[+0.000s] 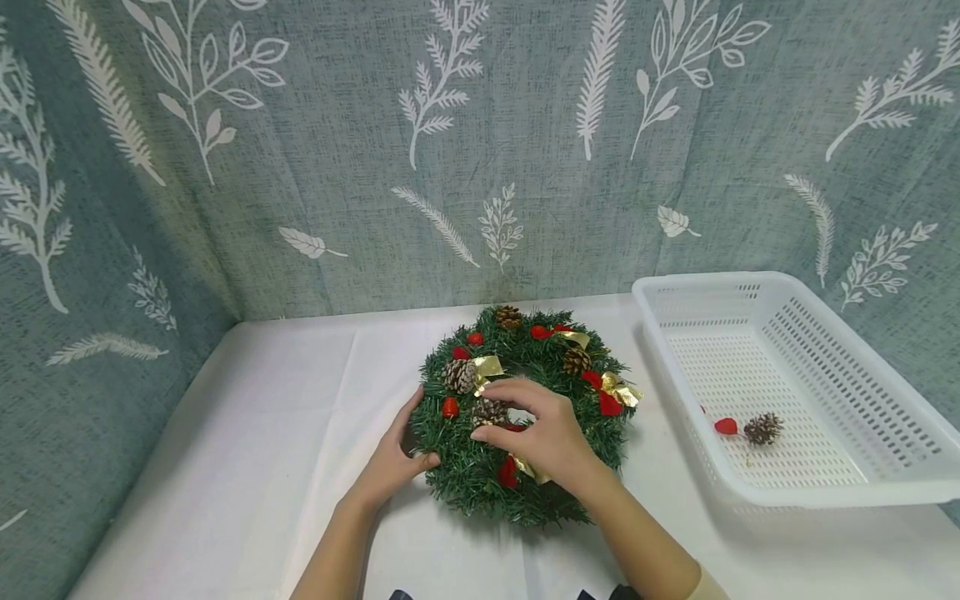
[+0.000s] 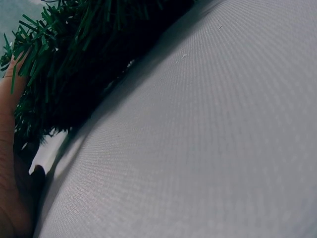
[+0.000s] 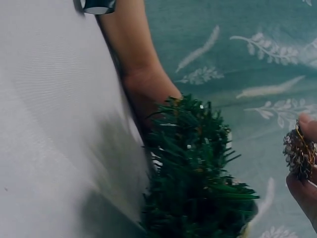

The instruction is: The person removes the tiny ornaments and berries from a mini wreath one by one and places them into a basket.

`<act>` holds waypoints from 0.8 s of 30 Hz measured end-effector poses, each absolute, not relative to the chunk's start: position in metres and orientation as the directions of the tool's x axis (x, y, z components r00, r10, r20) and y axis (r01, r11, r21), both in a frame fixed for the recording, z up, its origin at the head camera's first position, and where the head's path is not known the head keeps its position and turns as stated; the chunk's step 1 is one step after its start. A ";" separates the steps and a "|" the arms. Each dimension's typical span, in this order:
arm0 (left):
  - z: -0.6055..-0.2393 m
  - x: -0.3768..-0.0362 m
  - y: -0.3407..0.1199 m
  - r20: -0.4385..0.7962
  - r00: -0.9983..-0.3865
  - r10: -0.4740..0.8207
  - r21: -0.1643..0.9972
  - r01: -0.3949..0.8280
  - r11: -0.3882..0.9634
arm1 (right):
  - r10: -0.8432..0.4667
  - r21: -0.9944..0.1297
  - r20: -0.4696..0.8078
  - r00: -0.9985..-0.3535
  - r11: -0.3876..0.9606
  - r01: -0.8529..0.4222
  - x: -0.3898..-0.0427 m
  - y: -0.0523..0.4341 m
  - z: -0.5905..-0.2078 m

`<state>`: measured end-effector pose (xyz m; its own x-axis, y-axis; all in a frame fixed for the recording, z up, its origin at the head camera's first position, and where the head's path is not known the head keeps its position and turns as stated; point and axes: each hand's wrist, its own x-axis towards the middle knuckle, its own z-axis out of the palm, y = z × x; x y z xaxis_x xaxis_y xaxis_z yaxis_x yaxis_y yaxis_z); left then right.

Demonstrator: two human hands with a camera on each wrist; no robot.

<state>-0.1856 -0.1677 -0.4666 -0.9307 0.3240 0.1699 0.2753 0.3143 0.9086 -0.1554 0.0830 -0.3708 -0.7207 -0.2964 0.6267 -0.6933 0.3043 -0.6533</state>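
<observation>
A green wreath [image 1: 465, 475] with pine cones, red berries and gold bows lies on the white table [image 1: 247, 442]. My left hand [image 1: 396, 454] grips its left outer edge, thumb on the needles; in the left wrist view the wreath [image 2: 69, 59] fills the top left beside my palm. My right hand [image 1: 542, 429] is over the wreath's lower middle and pinches a pine cone [image 1: 489, 412] between thumb and fingers. The right wrist view shows that pine cone [image 3: 298, 153] held at the fingertips [image 3: 309, 126], with the wreath [image 3: 195, 173] and my left forearm [image 3: 141, 64] behind.
A white slotted basket [image 1: 885, 479] stands to the right of the wreath, holding a loose pine cone [image 1: 762, 428] and a red berry [image 1: 725, 426]. A teal leaf-print curtain [image 1: 337, 142] closes off the back and left sides.
</observation>
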 end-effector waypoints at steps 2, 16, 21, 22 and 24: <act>-0.467 -0.186 -0.168 0.169 -0.930 0.325 0.907 0.276 0.319 | -0.289 -0.645 0.637 -0.715 0.310 -0.699 -0.155 0.085 -0.369; -0.469 -0.187 -0.169 0.168 -0.931 0.325 0.905 0.277 0.324 | -0.223 -0.631 0.678 -0.700 0.311 -0.710 -0.153 0.101 -0.353; -0.468 -0.187 -0.168 0.177 -0.928 0.329 0.902 0.286 0.323 | -0.196 -0.640 0.678 -0.709 0.318 -0.700 -0.152 0.107 -0.347; -0.468 -0.187 -0.168 0.179 -0.927 0.329 0.902 0.289 0.322 | -0.191 -0.639 0.680 -0.707 0.319 -0.700 -0.152 0.109 -0.346; -0.468 -0.187 -0.168 0.183 -0.926 0.329 0.903 0.291 0.315 | -0.181 -0.633 0.689 -0.702 0.322 -0.704 -0.152 0.112 -0.344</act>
